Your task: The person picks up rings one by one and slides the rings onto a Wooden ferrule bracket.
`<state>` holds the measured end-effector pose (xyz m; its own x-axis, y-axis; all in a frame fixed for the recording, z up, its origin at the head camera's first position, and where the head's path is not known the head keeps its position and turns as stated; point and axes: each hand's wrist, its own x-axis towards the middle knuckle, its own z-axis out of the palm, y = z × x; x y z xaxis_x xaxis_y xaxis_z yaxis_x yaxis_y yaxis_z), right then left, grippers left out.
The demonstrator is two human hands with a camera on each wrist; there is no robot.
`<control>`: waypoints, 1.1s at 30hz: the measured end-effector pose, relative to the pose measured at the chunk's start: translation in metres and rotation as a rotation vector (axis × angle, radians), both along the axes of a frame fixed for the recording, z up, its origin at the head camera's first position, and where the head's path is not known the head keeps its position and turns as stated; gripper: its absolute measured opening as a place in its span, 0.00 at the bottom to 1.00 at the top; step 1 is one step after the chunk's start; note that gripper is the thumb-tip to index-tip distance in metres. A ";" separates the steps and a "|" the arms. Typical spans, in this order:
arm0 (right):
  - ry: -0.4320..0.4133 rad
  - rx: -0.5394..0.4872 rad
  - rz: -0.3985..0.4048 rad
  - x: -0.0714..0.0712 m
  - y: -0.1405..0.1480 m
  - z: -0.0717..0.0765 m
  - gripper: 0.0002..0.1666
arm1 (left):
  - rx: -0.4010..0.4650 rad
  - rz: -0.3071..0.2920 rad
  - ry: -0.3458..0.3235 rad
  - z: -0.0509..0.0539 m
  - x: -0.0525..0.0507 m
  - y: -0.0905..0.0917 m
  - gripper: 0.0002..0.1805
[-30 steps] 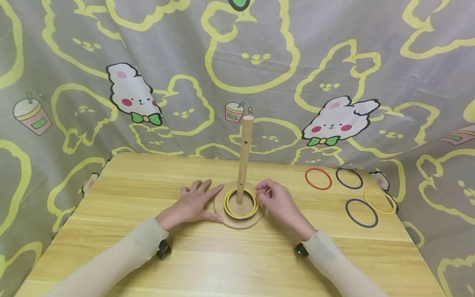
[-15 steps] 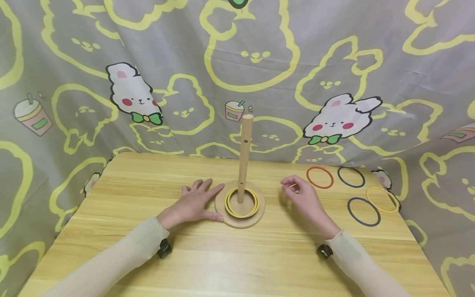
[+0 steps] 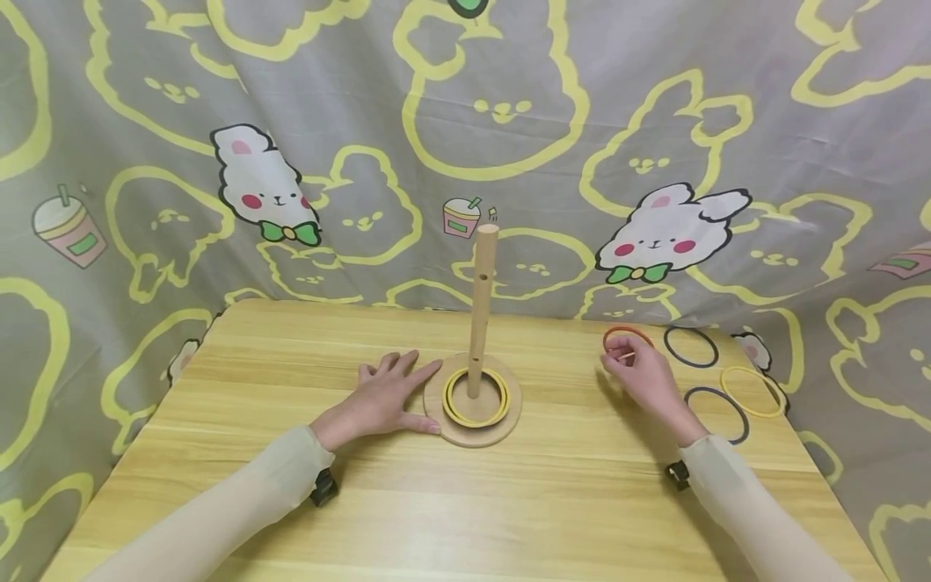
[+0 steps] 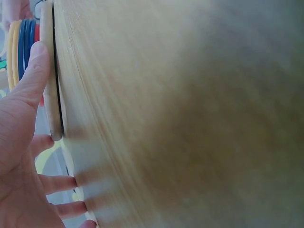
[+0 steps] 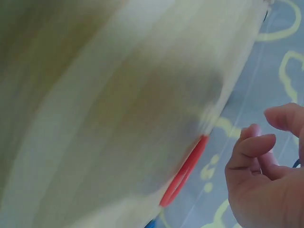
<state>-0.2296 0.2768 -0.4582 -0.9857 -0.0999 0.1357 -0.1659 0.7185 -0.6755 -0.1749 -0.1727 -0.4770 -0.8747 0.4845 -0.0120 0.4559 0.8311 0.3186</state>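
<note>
A wooden peg (image 3: pixel 482 315) stands upright on a round wooden base (image 3: pixel 473 439), with stacked rings around its foot. Yellow rings (image 4: pixel 12 52) top the stack, above blue rings (image 4: pixel 26 47) and a red one lowest. My left hand (image 3: pixel 372 402) rests beside the base, fingers spread; its thumb touches the base's edge. My right hand (image 3: pixel 643 378) hovers by a loose red ring (image 3: pixel 627 329), partly hiding it in the head view. Seen from the right wrist, its fingers are loosely bent, the thumb is apart from them, and nothing is held.
Right of the red ring lie a dark blue ring (image 3: pixel 716 356), a yellow ring (image 3: pixel 738 369) and another blue ring (image 3: pixel 746 422), partly behind the right wrist. A patterned curtain (image 3: pixel 349 105) hangs behind and around the wooden table (image 3: pixel 436 509).
My right hand has moved away from the rings at the peg, rightward across the table to the loose red ring. The left hand has stayed at the base.
</note>
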 end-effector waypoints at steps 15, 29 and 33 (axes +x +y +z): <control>-0.112 0.182 0.099 -0.019 0.026 -0.008 0.11 | -0.016 0.015 -0.032 0.009 0.005 0.002 0.60; -0.082 0.223 0.181 0.020 -0.011 0.011 0.08 | -0.014 0.008 -0.028 0.008 0.003 0.003 0.60; -0.059 0.205 0.199 0.031 -0.024 0.023 0.09 | -0.030 0.017 -0.026 0.008 0.003 0.003 0.61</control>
